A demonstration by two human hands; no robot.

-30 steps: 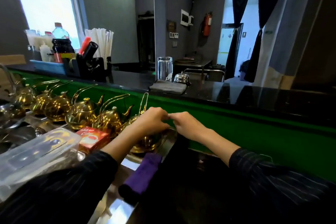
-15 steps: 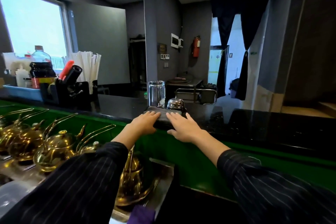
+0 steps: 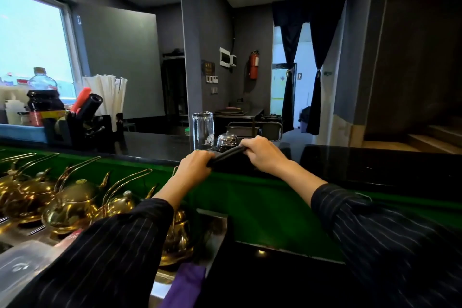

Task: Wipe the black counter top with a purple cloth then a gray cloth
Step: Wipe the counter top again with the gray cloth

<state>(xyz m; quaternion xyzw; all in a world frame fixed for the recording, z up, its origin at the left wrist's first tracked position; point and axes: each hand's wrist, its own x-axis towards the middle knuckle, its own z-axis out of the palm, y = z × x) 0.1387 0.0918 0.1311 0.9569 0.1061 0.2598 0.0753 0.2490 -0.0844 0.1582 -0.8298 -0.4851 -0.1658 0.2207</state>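
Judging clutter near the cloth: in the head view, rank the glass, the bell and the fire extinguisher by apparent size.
1. glass
2. fire extinguisher, though it hangs far back, so truly bigger
3. bell

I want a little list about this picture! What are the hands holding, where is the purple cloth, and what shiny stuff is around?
left hand: gripping the near end of the folded gray cloth
right hand: gripping the far end of the same cloth
gray cloth: lifted, over the black counter top
purple cloth: lying below, near the bottom edge, not held
behind the cloth: clear upturned drinking glass and silver dome bell
left side: row of golden metal teapots
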